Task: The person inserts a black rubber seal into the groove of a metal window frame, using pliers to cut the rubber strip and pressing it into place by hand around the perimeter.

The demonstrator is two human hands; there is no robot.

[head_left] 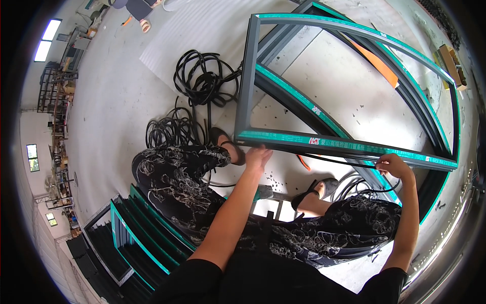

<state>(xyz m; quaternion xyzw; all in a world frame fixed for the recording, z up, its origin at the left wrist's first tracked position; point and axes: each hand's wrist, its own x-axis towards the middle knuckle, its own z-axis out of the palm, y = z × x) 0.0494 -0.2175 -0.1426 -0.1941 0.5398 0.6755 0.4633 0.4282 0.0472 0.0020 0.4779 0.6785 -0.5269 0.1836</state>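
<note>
One dark-grey metal window frame, four-sided and faced with green printed tape, is tilted up in front of the seated person, right of the middle. Along its near rail runs one thin black flexible strip. The person's right hand pinches this strip just beside the rail, toward the right corner; past the hand the strip bends back toward one of two dark shoes. The left hand has its fingers curled up against the rail near the left corner; the tips are hidden, so I can't tell whether they grip the frame or the strip.

Beyond and beneath lie more green-taped dark frames, at least two, overlapping too much for a sure count. One flat orange piece lies among them. To the left on the pale floor are two tangled heaps of black strip, a far one and a nearer one.

Near left is a stack of green-edged frames. At far right, one open brown cardboard box contains items I can't make out. At the far edge, another person's foot shows.
</note>
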